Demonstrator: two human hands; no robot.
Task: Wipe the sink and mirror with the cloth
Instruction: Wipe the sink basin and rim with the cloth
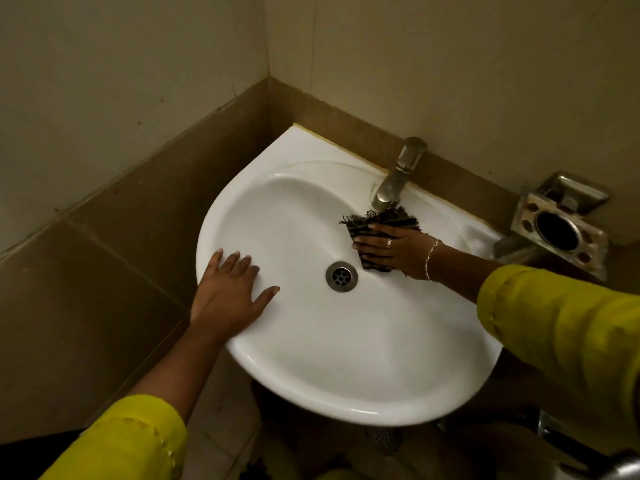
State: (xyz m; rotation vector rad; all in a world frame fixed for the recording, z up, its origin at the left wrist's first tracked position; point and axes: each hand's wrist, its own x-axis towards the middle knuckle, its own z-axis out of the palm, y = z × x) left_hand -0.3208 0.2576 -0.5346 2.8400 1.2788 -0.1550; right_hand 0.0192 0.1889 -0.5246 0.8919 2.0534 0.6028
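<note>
Dark striped cloth with frayed edges (382, 220) sits on the far-right slope of the white ceramic corner sink (311, 393), just under the spout of the dull metal tap (394, 178) and uphill of the round steel drain (341, 276). Right hand (391, 249) lies flat on top of it, fingers (369, 242) straight and together, pressing rather than gripping. Nothing is curled round the cloth.

Risks as I read them:
- A flat palm is the only hold. On glazed ceramic, likely wet, the cloth can slide out from under the hand or bunch up on a fast stroke, and then skin wipes the basin, not fabric.
- Frayed threads lie close to the tap base. A stroke toward it could snag them there.
- A downhill stroke runs loose fringe over the drain holes, where threads could catch.
- Knuckles or the thin wrist bracelet (431, 258) could knock the spout on an upward pass.

Left hand (230, 294) is spread on the sink's left rim, fingers wide, holding nothing, apparently as a brace. If that rim is wet, the palm may slip when weight goes onto it.

The metal wall-mounted soap and brush holder (561, 230) is just beside the right forearm, so a wide elbow swing could hit it.

Mirror not in view, so that half looks not yet done.
</note>
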